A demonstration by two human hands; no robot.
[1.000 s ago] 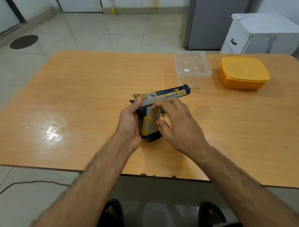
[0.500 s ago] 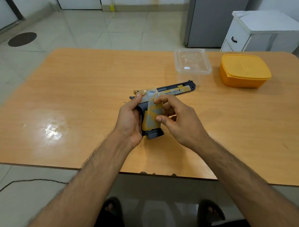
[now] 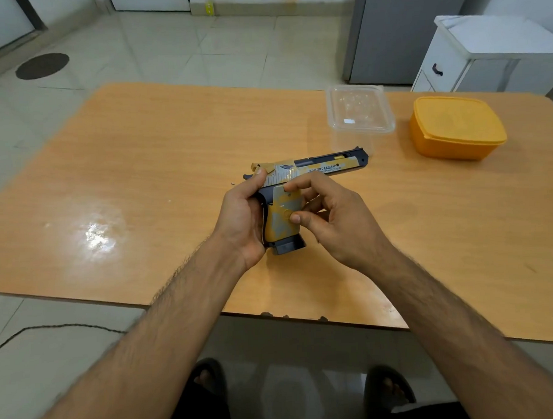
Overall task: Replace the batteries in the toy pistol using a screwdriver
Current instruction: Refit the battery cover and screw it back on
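Left hand grips pistol at grip rear, right hand pinches its grip panel; beyond pistol: clear tub, lidded orange box.

Bare hairy forearms, no sleeves; dark open-toed sandals on both feet below the surface edge.
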